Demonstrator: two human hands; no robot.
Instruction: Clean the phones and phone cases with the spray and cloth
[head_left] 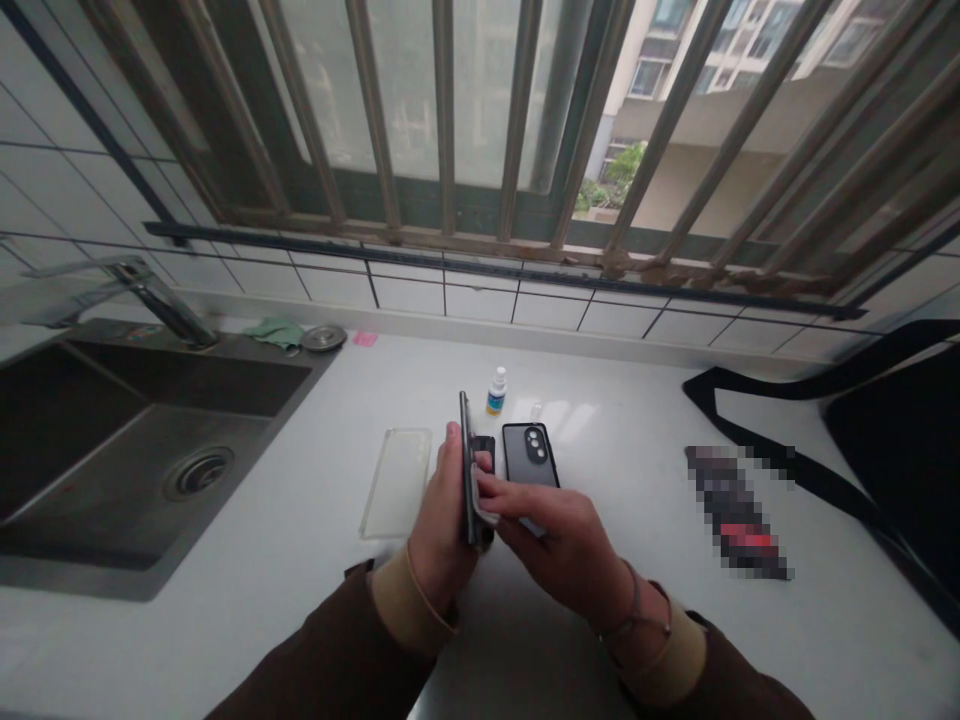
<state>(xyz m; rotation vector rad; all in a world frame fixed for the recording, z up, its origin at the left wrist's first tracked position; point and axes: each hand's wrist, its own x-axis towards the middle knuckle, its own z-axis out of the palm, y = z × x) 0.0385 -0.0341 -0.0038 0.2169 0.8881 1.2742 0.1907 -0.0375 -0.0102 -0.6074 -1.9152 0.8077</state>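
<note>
Sleeves (322,640) of brown, ending in tan cuffs (686,655), lead to my hands. My right hand (559,530) pinches a greyish cloth-like piece (486,513) against the phone (466,440), which my left hand (441,500) grips, edge toward me, above the white counter (637,500). A clear case (394,485) lies left of it, a black-rimmed case (529,465) right. Farther off stands a small bottle (496,392), then tiled wall (480,298) and window bars (446,120).
</note>
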